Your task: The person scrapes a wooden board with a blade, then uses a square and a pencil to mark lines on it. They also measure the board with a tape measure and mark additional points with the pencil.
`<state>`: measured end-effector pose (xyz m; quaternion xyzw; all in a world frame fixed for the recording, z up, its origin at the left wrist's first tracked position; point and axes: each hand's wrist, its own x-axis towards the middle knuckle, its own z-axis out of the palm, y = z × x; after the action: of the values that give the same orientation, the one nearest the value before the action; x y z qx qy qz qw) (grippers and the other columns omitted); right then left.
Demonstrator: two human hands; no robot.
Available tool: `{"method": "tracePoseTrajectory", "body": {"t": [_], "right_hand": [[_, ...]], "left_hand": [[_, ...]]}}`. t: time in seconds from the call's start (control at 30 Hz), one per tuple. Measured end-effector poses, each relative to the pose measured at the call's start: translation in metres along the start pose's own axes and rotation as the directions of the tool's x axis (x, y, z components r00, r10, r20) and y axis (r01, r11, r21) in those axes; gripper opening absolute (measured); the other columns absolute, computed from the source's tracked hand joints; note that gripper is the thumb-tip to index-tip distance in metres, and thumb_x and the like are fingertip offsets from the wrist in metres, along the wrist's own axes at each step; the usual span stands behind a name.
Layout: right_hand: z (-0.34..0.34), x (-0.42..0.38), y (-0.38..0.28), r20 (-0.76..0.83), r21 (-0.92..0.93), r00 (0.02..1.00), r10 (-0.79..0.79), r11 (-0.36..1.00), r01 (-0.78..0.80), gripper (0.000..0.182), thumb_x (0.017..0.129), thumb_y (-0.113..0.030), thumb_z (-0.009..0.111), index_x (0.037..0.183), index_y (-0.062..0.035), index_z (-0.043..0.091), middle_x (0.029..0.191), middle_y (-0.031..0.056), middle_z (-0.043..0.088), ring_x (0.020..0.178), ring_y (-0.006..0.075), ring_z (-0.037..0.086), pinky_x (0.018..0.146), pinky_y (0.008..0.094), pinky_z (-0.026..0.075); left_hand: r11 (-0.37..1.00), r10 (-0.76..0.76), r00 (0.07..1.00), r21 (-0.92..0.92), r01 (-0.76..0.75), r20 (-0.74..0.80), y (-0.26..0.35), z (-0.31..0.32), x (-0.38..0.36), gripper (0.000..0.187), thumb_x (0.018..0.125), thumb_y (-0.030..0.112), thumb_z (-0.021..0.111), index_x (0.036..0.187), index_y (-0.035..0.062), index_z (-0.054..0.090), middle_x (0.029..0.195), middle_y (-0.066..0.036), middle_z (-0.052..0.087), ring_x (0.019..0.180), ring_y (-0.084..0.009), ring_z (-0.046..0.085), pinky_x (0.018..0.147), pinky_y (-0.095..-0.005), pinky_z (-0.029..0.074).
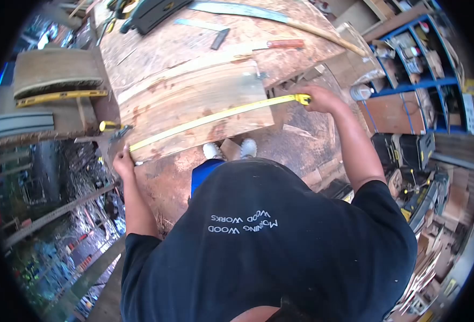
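Observation:
A yellow tape measure (210,118) is pulled out across a wide pale wooden board (194,96). My right hand (318,100) is closed around its case, just past the board's right end. At the near left corner of the board, my left hand (124,162) pinches the free end of the blade against the edge. The blade runs straight and slightly slanted, higher at the right. Brown stains and grain mark the board's face. My left fingertips are small in view and partly hidden.
On the bench lie a try square (219,38), an orange-handled tool (285,44) and a long wooden-handled blade (242,9). A dark tool case (153,16) is at the far edge. A yellow level (59,97) sits left, blue shelving (441,83) right.

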<state>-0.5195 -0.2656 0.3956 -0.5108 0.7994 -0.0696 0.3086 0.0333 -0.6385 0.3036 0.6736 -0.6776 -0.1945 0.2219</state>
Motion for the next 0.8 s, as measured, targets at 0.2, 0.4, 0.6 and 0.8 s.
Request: {"method": "tracePoseTrajectory", "body": {"t": [0.2,0.4,0.6,0.8], "right_hand": [[0.008,-0.006,0.001,-0.046,-0.096,0.999,0.008,0.995,-0.012,0.068,0.066,-0.007,0.074,0.129,-0.0255,0.056,0.112,0.0093,0.06,0.112,0.0294,0.053,0.099,0.0388,0.044],[0.015,-0.014,0.003,-0.073,-0.141,0.997,0.01,0.99,-0.02,0.064,0.068,-0.009,0.073,0.127,-0.0265,0.057,0.114,0.009,0.058,0.114,0.0283,0.052,0.098,0.0405,0.044],[0.017,-0.018,0.001,-0.11,-0.08,0.994,-0.013,0.997,0.004,0.064,0.066,-0.007,0.073,0.126,-0.025,0.059,0.114,0.011,0.056,0.115,0.0303,0.05,0.098,0.0411,0.044],[0.014,-0.016,0.0,-0.068,-0.082,0.997,0.033,0.996,-0.038,0.064,0.065,-0.007,0.072,0.125,-0.024,0.059,0.117,0.0098,0.057,0.113,0.0308,0.051,0.099,0.0424,0.043]], "left_hand": [[1.0,0.018,0.999,-0.019,-0.019,-0.041,0.001,0.003,-0.004,0.05,0.083,0.043,0.071,0.064,-0.0033,0.063,0.053,-0.008,0.056,0.05,-0.0152,0.046,0.053,-0.035,0.041],[1.0,0.014,0.999,-0.007,-0.015,-0.035,0.009,-0.002,-0.007,0.047,0.086,0.039,0.068,0.077,-0.0065,0.067,0.059,-0.01,0.06,0.055,-0.0164,0.05,0.058,-0.0351,0.044],[1.0,0.025,0.999,0.017,-0.024,-0.025,0.001,-0.001,-0.002,0.045,0.086,0.038,0.067,0.082,-0.0067,0.068,0.065,-0.014,0.064,0.058,-0.0185,0.055,0.062,-0.0365,0.047],[0.994,0.026,1.0,0.111,-0.025,-0.01,0.011,-0.006,-0.004,0.042,0.087,0.037,0.067,0.084,-0.0051,0.069,0.068,-0.016,0.065,0.06,-0.0212,0.056,0.064,-0.0371,0.047]]}}
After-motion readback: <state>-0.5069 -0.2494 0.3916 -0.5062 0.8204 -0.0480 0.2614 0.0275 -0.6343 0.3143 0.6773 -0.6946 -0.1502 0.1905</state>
